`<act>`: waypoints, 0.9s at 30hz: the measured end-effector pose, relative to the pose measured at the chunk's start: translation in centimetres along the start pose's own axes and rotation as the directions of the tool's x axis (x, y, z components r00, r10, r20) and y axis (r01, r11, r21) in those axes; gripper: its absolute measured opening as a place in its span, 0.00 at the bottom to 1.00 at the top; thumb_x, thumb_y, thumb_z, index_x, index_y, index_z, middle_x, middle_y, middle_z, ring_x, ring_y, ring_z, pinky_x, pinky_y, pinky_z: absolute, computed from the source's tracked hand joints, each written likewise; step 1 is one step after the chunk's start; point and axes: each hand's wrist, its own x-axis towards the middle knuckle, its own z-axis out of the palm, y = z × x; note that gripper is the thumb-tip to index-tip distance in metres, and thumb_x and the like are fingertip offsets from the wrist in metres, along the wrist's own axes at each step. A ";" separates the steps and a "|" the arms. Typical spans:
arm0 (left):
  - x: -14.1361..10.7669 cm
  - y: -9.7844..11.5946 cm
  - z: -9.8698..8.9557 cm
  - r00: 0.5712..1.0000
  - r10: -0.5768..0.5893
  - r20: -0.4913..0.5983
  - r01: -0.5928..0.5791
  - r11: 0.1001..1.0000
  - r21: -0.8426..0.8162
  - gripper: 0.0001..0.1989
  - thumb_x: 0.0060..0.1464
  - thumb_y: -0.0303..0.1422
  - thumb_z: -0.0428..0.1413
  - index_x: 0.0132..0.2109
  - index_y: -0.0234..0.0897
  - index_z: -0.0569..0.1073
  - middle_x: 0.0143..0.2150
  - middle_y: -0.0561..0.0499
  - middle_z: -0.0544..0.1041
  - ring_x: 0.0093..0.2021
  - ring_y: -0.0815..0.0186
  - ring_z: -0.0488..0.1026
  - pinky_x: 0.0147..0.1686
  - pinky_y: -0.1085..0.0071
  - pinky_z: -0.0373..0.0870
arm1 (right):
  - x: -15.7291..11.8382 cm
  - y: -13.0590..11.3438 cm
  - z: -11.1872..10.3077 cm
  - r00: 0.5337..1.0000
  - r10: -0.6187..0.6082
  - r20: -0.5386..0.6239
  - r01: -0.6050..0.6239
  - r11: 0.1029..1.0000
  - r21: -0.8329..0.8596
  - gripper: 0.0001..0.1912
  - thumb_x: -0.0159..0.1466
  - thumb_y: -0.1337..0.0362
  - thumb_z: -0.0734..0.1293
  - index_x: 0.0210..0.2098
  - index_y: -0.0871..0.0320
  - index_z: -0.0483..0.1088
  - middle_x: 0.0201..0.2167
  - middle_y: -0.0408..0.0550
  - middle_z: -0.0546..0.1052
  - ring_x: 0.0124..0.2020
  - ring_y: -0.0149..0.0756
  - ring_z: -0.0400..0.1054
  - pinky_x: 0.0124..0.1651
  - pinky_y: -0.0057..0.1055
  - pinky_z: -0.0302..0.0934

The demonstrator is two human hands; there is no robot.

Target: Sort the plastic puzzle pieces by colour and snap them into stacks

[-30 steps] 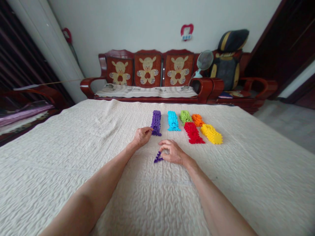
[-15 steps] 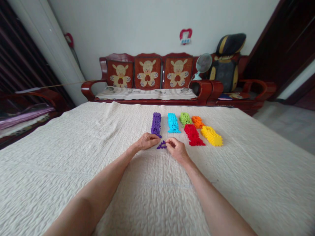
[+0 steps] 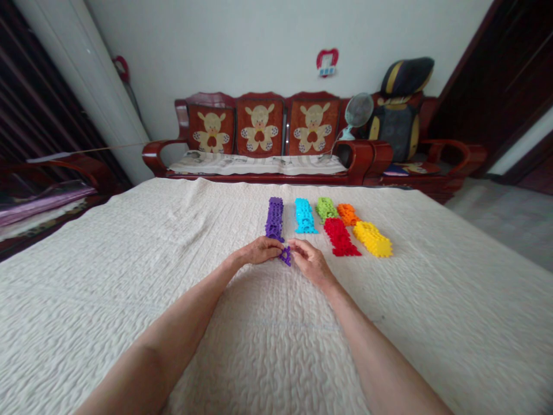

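One small triangular purple piece (image 3: 286, 256) with toothed edges is at the near end of a purple stack (image 3: 275, 218), between a person's two bare hands. The left hand (image 3: 260, 250) pinches the piece's upper left side, thumb and fingers nearly together; the right hand (image 3: 311, 263) is at its other side with fingers curled and thumb close to them (whether it also grips the piece, one cannot tell). Six single-colour stacks of toothed pieces, one of each colour, lie on a cream quilted cover (image 3: 276, 357) spread over the surface. The purple one is farthest left. Apart from it to the right lies the light blue stack (image 3: 306, 216), then the green stack (image 3: 326, 210), with the orange stack (image 3: 347, 214) just beside that. Nearer the camera lie the red stack (image 3: 341, 237) and, to its right, the yellow stack (image 3: 373, 240). Beyond, one dark red wooden sofa (image 3: 152, 154) carries three brown cushions (image 3: 279, 109), each bearing one bear figure. One pale green fan (image 3: 359, 110) stands at its right end, beside one chair (image 3: 470, 153) fitted with a black-and-yellow padded seat back (image 3: 395, 129).
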 end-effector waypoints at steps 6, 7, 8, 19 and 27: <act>0.0 0.7 0.1 1.000 -0.005 0.003 0.005 1.000 -0.021 0.12 0.57 0.38 0.56 0.37 0.32 0.79 0.23 0.57 0.68 0.25 0.74 0.62 0.28 0.77 0.61 | 0.0 -0.2 0.3 0.996 -0.083 0.014 0.084 0.995 -0.049 0.11 0.60 0.64 0.65 0.39 0.56 0.77 0.39 0.49 0.78 0.38 0.34 0.72 0.41 0.30 0.67; 0.0 0.7 0.1 1.000 -0.011 -0.010 0.011 0.999 -0.032 0.13 0.56 0.38 0.57 0.37 0.32 0.79 0.22 0.57 0.68 0.24 0.74 0.62 0.27 0.77 0.61 | 0.0 -0.2 0.3 0.997 -0.071 0.007 0.072 0.996 -0.051 0.10 0.60 0.62 0.65 0.38 0.56 0.76 0.39 0.49 0.78 0.38 0.35 0.72 0.41 0.30 0.67; 0.0 0.7 0.1 0.999 -0.021 -0.031 0.019 0.999 -0.048 0.14 0.56 0.39 0.57 0.38 0.32 0.80 0.22 0.56 0.68 0.24 0.74 0.62 0.27 0.77 0.60 | -0.1 -0.3 0.3 0.999 -0.048 0.001 0.048 0.998 -0.049 0.10 0.60 0.61 0.65 0.38 0.56 0.76 0.39 0.49 0.78 0.38 0.35 0.73 0.41 0.30 0.68; -0.2 0.4 -0.5 0.994 -0.019 -0.110 0.003 0.990 -0.141 0.20 0.52 0.46 0.61 0.39 0.31 0.80 0.24 0.54 0.72 0.24 0.73 0.64 0.25 0.76 0.60 | -0.2 -0.7 0.3 0.999 -0.034 -0.035 0.031 0.994 -0.104 0.11 0.62 0.61 0.64 0.39 0.56 0.76 0.38 0.49 0.81 0.38 0.37 0.75 0.44 0.32 0.69; -0.6 1.4 -2.0 0.980 0.193 -0.052 -0.144 0.863 0.485 0.06 0.50 0.28 0.60 0.33 0.40 0.82 0.30 0.54 0.77 0.31 0.71 0.71 0.32 0.77 0.63 | -0.2 -0.6 0.8 0.998 -0.056 0.001 0.056 0.991 -0.120 0.10 0.62 0.62 0.64 0.38 0.56 0.76 0.37 0.49 0.81 0.38 0.36 0.75 0.43 0.32 0.69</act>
